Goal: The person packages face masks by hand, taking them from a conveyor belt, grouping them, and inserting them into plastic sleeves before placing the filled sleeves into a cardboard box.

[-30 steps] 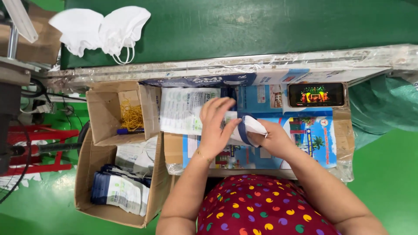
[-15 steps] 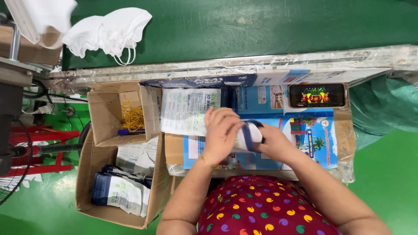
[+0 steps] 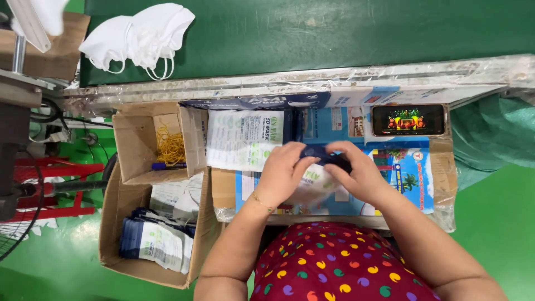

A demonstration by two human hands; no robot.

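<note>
Both hands, left hand [image 3: 285, 175] and right hand [image 3: 356, 173], clench one mask pouch [image 3: 319, 167], pressing its dark top edge. Several filled pouches [image 3: 156, 239] already sit in the carton [image 3: 114, 223]; loose white masks [image 3: 139, 36] wait on the green belt [image 3: 334, 28].

two open brown cardboard boxes [image 3: 134, 139] are counted, one blue pen [image 3: 167, 165], one black phone with a lit screen [image 3: 408, 119], and one loose heap of white face masks [image 3: 139, 36].

A clear plastic pouch [image 3: 315, 181] with a dark blue top edge lies flat near the middle of the worktop [image 3: 423, 195], its blue strip at the far side, mostly covered by both hands.
</note>
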